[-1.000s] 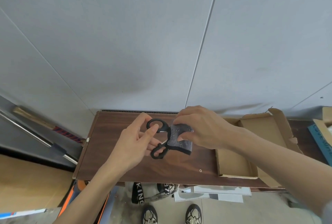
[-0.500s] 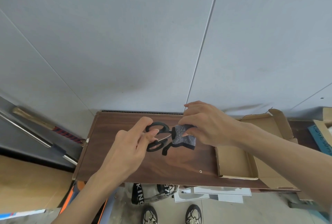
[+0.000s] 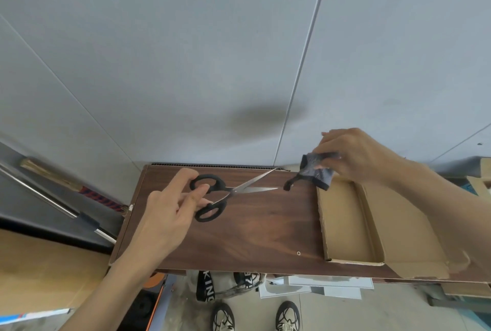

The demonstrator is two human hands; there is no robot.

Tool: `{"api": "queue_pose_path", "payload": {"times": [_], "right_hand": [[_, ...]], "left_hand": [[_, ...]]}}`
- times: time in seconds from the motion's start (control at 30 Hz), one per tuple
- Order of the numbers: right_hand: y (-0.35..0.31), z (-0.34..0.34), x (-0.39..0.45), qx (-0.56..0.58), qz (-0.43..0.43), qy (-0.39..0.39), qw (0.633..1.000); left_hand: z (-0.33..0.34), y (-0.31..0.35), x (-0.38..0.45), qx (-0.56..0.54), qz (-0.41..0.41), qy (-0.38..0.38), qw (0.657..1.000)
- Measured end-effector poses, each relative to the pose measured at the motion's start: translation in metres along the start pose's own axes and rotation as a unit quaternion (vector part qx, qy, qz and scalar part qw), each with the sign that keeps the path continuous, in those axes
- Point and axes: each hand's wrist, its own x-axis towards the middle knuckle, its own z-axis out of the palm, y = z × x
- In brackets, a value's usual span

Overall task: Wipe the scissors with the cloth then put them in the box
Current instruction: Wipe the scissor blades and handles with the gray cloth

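Over the dark wooden table, from the head camera looking down, the two hands are apart. The left hand has the scissors by the black handles, fingers curled through and around the loops, and the blades stand open in a narrow V pointing right, held just above the tabletop. Holding them by the handles keeps the fingers off the steel and leaves both blades bare for wiping. Open blades make sense too: each inner face can be reached on its own.

Off to the right, the right hand pinches the grey cloth, bunched between thumb and fingers, with a dark strap or cord dangling from it toward the blade tips. Cloth and blades are not touching at this instant; there is a clear gap between the tips and that hanging end. I'd judge this a pause between strokes, or the end of the wiping, though I can't say which.

Just below the right hand sits the cardboard box, shallow, lid flap folded out to the right, lying open on the table's right end. Nothing is visible inside it. It waits close by, mouth up, so the scissors need only a short carry across. They would go in more safely with the blades brought together first.
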Motion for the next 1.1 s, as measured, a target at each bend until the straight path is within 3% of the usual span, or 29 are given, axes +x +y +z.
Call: {"api": "queue_pose_path", "payload": {"times": [0.07,0.13,0.27,0.43,0.8,1.1], "right_hand": [[-0.005,-0.01,-0.003,0.059,0.036,0.067,0.995],[-0.024,-0.019,0.001,0.122,0.02,0.112,0.986],[-0.061,-0.016,0.017,0.144,-0.058,0.031,0.987],[-0.085,0.025,0.025,0.075,-0.073,-0.071,0.992],[-0.082,0.04,0.014,-0.048,-0.167,-0.025,0.984],[-0.062,0.019,0.01,-0.083,-0.128,-0.046,0.987]], "left_hand": [[-0.001,-0.004,0.0,0.017,0.006,-0.001,1.0],[0.003,-0.001,0.001,0.039,0.038,-0.008,0.998],[0.013,0.011,0.001,0.05,0.083,-0.026,0.995],[0.014,0.017,0.001,0.089,0.15,-0.031,0.984],[0.012,0.008,-0.012,0.137,0.183,-0.024,0.973],[0.006,0.008,-0.014,0.088,0.157,0.002,0.984]]}}
